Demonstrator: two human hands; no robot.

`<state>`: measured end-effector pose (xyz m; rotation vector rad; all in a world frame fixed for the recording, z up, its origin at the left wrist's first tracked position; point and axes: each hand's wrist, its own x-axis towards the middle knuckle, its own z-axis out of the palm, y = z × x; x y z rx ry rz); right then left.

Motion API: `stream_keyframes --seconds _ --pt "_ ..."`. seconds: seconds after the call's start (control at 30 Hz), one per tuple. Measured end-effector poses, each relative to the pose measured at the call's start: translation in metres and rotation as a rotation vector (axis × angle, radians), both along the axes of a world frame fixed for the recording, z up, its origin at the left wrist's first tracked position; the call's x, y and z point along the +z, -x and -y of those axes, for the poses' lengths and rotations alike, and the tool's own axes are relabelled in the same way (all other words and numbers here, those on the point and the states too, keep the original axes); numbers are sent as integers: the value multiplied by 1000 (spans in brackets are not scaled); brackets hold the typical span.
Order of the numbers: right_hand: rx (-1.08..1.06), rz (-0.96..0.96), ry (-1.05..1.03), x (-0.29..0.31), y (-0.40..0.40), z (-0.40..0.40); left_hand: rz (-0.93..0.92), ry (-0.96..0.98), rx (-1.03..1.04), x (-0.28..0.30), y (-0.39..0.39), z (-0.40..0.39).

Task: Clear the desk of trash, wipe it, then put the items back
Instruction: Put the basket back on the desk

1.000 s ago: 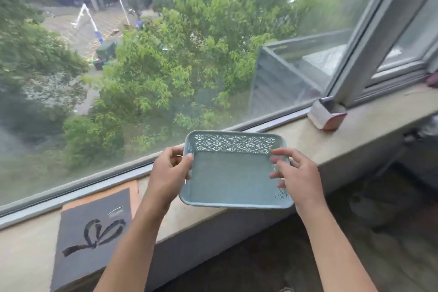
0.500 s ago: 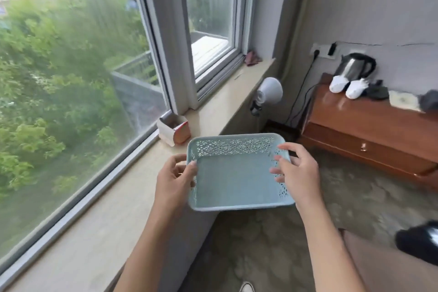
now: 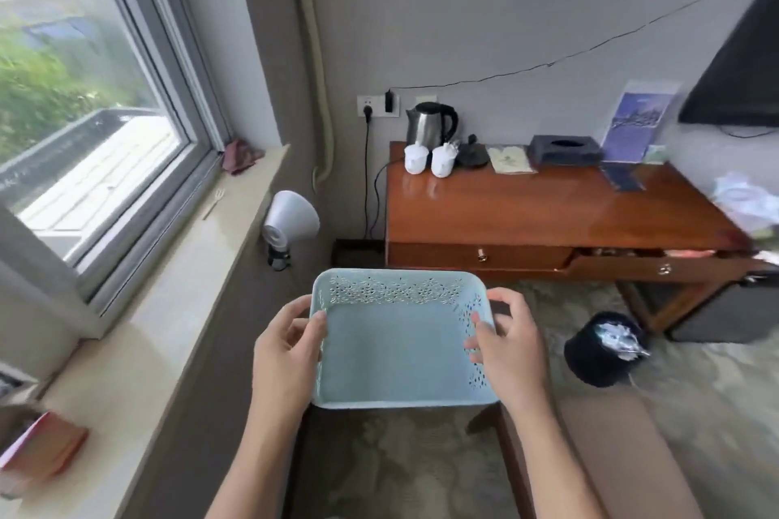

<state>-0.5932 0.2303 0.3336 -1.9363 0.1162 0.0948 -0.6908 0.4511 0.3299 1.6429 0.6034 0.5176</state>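
I carry an empty pale blue plastic basket (image 3: 396,354) with perforated walls in front of me, above the floor. My left hand (image 3: 286,354) grips its left wall, thumb inside the rim. My right hand (image 3: 508,343) grips its right wall the same way. Ahead stands the brown wooden desk (image 3: 548,215). On it sit a steel kettle (image 3: 430,124), two white cups (image 3: 430,158), a dark tissue box (image 3: 565,150), a booklet and some papers. Crumpled pale stuff lies blurred at the desk's right end (image 3: 746,198).
A black bin (image 3: 603,354) holding crumpled trash stands on the floor right of the basket. The desk's right drawer (image 3: 657,261) hangs open. A stone windowsill (image 3: 168,291) runs along the left, with a red cloth and a small box. A white lamp (image 3: 288,219) hangs below the sill.
My view has swung right, from the window and sill to the room and the desk. Both hands have kept their hold on the basket, which has left the sill.
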Motion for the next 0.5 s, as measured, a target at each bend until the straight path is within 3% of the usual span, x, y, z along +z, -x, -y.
stream_keyframes --seconds 0.5 --pt "-325 -105 42 -5 -150 -17 -103 -44 -330 -18 -231 -46"
